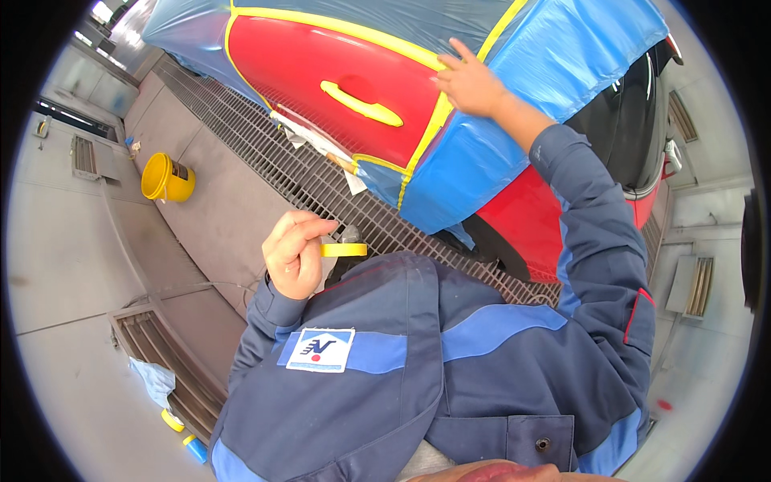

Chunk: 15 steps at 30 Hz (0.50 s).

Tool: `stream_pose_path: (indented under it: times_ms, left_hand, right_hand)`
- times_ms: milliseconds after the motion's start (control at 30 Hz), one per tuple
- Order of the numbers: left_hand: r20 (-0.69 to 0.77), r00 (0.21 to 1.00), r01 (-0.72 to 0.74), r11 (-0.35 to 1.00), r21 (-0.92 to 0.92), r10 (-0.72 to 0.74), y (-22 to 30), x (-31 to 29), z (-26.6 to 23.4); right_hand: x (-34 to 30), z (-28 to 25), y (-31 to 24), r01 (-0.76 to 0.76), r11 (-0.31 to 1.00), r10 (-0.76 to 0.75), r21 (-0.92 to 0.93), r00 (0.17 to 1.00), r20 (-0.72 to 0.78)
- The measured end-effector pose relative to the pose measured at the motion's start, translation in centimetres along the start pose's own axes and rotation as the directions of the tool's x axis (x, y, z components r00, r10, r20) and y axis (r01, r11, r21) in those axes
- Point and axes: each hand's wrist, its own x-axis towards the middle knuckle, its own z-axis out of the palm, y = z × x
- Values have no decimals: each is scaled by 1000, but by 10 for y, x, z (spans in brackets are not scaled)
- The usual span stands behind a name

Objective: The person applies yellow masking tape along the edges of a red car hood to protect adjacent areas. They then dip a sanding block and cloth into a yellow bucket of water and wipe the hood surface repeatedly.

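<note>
My left hand (294,255) is closed on a roll of yellow masking tape (344,250), held in front of my body. Up at the car, my right hand (472,83) lies with its fingers apart on the taped upper corner of a red door panel (301,60). Yellow tape runs around that panel's border, and more of it covers the door handle (361,104). Blue masking film (490,165) extends over the car beside the panel, with bluish translucent film (385,36) above it. What lies beneath my right palm is hidden.
Metal floor grating (301,165) runs along the car, with a paper-like strip (317,143) below the door. A yellow bucket (168,177) stands by the left wall. A light-blue cloth (152,380) and a yellow tape roll (172,420) are at the lower left. Uncovered red bodywork (526,217) shows right.
</note>
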Motion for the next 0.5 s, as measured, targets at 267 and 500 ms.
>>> stream_pose_path:
  times_ms: [267,500]
  left_hand:
    - [-13,1000,-24,1000,-6,24,-17,16,-11]
    - [14,999,-49,998,-36,49,-29,32,-15]
  right_hand:
    - [-21,-1,-19,-53,985,53,-161,999,-3]
    - [-45,-5,-68,-186,981,192,-52,962,192]
